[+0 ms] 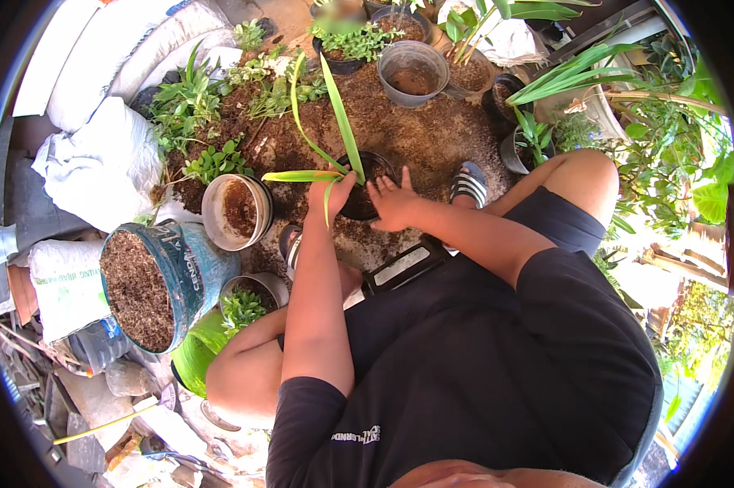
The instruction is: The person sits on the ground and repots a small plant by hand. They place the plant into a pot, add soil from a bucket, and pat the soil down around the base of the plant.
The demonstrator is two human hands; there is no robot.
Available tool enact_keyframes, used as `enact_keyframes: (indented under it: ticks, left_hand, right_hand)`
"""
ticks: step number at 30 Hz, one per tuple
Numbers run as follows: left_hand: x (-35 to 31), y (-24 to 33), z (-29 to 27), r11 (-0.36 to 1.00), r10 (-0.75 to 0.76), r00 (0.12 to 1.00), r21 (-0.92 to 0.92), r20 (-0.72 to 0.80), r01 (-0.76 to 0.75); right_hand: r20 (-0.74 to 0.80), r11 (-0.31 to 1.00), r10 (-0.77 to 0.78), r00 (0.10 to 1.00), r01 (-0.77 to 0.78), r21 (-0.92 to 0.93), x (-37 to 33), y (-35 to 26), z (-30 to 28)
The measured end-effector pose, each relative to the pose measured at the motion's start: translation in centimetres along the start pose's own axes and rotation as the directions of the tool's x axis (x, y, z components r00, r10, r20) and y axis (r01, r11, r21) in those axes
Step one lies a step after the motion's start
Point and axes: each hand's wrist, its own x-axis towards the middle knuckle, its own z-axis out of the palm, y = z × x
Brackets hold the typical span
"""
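A small black pot [373, 168] stands on a heap of brown soil in front of me. A plant with long green strap leaves [331, 122] rises from it. My left hand [328, 198] is shut on the base of the plant at the pot's left rim. My right hand [394, 203] lies open, fingers spread, on the near rim of the pot.
A tipped blue bucket of soil mix [151, 281] lies at my left. A white pot [237, 210] with soil stands beside it. A grey pot [414, 73] stands behind the heap. White sacks [98, 163] lie left, small potted plants [241, 307] stand around, and my sandalled foot [469, 184] rests right.
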Motion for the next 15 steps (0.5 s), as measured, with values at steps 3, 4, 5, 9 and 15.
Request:
enact_keyframes:
  ticks: [3, 4, 5, 9, 15]
  left_hand:
    - [-0.1, 0.2, 0.1, 0.999, 0.01, 1.0, -0.05, -0.024, -0.012]
    - [-0.6, 1.0, -0.3, 0.999, -0.02, 1.0, -0.045, -0.011, 0.019]
    - [-0.5, 0.8, -0.3, 0.999, -0.018, 1.0, -0.042, -0.011, 0.018]
    - [0.2, -0.4, -0.1, 0.998, -0.029, 0.999, -0.062, -0.022, 0.027]
    - [-0.3, 0.9, -0.5, 0.989, -0.057, 0.998, -0.137, 0.024, 0.059]
  right_hand:
    - [0.082, 0.999, 0.01, 0.997, -0.013, 0.029, 1.1, 0.7, -0.8]
    - [0.101, 1.0, 0.021, 0.995, -0.02, -0.004, 1.0, 0.3, -1.2]
    - [0.119, 0.999, 0.033, 0.992, -0.029, -0.036, 1.0, -0.1, -1.6]
    - [0.197, 0.998, 0.031, 0.98, -0.043, 0.055, 0.5, -1.8, -3.1]
    - [0.253, 0.994, 0.025, 0.967, -0.051, 0.096, 0.9, -1.5, -1.6]
